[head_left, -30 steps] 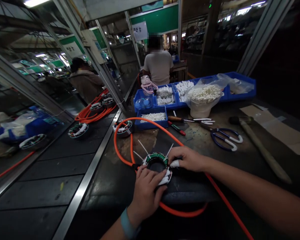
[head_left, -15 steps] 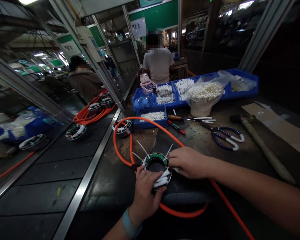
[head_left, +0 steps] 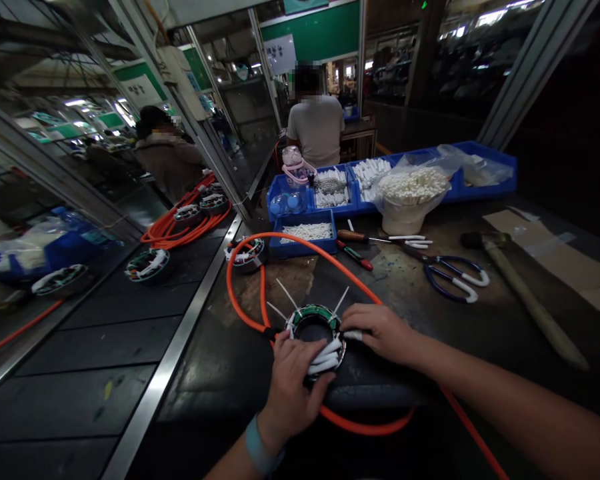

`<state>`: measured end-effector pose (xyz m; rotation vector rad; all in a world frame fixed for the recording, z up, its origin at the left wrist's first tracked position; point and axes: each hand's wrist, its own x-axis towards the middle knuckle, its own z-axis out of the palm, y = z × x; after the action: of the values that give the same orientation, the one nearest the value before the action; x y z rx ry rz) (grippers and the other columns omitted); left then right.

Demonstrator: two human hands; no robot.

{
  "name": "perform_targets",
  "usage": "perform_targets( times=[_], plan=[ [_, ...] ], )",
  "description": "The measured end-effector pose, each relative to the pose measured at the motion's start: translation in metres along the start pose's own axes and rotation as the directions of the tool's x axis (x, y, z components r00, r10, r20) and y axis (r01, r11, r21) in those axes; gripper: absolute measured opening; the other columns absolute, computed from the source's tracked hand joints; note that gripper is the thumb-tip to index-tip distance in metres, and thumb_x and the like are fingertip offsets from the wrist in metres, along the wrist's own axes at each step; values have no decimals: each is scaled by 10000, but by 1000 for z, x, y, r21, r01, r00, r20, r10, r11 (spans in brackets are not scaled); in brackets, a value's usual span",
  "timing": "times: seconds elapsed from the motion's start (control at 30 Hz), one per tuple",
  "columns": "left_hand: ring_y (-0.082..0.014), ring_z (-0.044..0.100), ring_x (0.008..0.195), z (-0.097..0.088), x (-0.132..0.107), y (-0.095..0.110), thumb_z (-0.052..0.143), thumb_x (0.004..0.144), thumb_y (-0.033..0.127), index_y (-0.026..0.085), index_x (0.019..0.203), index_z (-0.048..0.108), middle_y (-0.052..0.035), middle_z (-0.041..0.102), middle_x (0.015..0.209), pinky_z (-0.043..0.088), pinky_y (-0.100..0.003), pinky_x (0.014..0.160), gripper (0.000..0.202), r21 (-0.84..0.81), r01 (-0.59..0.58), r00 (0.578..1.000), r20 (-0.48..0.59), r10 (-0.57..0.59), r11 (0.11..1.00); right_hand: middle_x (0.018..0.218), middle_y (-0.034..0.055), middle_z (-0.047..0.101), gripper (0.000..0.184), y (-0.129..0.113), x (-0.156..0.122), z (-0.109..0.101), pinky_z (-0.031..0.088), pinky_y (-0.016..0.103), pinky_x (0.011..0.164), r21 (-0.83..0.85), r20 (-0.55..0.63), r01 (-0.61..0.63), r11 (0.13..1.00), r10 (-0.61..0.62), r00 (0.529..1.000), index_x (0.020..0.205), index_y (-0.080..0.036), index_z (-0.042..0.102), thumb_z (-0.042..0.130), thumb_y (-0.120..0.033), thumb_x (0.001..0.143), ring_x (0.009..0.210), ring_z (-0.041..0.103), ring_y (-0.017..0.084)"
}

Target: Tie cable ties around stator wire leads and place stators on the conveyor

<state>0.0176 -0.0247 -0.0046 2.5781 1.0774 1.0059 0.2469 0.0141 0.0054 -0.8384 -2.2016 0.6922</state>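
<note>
The stator ring [head_left: 314, 313] sits on the near-centre of the counter [head_left: 405, 293], inside a loop of orange cable [head_left: 240, 300]. The left hand [head_left: 293, 383] clasps the ring's near rim, with its fingers curled over a bunch of white sleeves [head_left: 327, 357]. The right hand [head_left: 380, 330] pinches a single sleeve [head_left: 353, 335] at the ring's right side. Scissors [head_left: 453, 277] lie farther right.

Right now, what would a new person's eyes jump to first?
The bright orange cable, looping across the dark table. Inside that loop sits a round ring with a green top and white tubes, gripped by the left hand at its near edge and touched by the right hand on its right. Behind, blue trays of white bits stand out.
</note>
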Motion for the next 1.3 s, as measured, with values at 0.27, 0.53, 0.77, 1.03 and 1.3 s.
perform_targets(
  times=[0.27, 0.53, 0.77, 1.03, 1.3],
  plan=[
    [-192, 519, 837, 4, 0, 0, 593, 761, 188, 185, 1172, 472, -46, 607, 900, 272, -501, 965, 428, 1, -8, 1000, -29, 8, 1000, 746, 50, 591, 212, -18, 17, 2, 410, 276, 595, -466, 218, 235, 853, -146, 965, 770, -145, 607, 425, -107, 871, 685, 532, 170],
    [-197, 519, 865, 0, 1, 2, 603, 770, 206, 179, 1187, 465, -50, 600, 920, 272, -493, 979, 440, 15, 10, 1000, -3, -10, 1000, 1050, 129, 579, 306, -14, -22, 22, 463, 313, 807, -475, 31, 199, 857, -210, 977, 1174, -85, 513, 316, -138, 946, 953, 523, 192],
    [-202, 522, 843, 8, -4, 0, 621, 757, 237, 181, 1181, 461, -51, 605, 902, 294, -493, 964, 457, 30, 5, 994, -107, -2, 1000, 997, 125, 569, 283, -27, -14, 25, 456, 375, 811, -520, 195, 200, 831, -112, 974, 1047, -93, 582, 328, -154, 937, 905, 499, 225],
    [-226, 531, 898, -11, 3, 9, 568, 784, 367, 146, 1233, 442, -83, 601, 947, 306, -503, 978, 516, 194, -59, 987, 158, 28, 979, 903, 110, 552, 203, -41, 3, 6, 404, 357, 738, -551, 403, 292, 781, -57, 914, 911, -98, 610, 414, -138, 879, 832, 465, 222],
    [-214, 518, 825, -14, 8, 20, 581, 777, 337, 172, 1045, 576, -53, 601, 846, 348, -470, 927, 315, 333, -1, 965, 247, -86, 943, 862, 74, 590, 192, -60, 12, 0, 383, 295, 621, -570, 351, 55, 820, 182, 919, 839, -140, 642, 493, -260, 849, 763, 514, 199]
  ],
)
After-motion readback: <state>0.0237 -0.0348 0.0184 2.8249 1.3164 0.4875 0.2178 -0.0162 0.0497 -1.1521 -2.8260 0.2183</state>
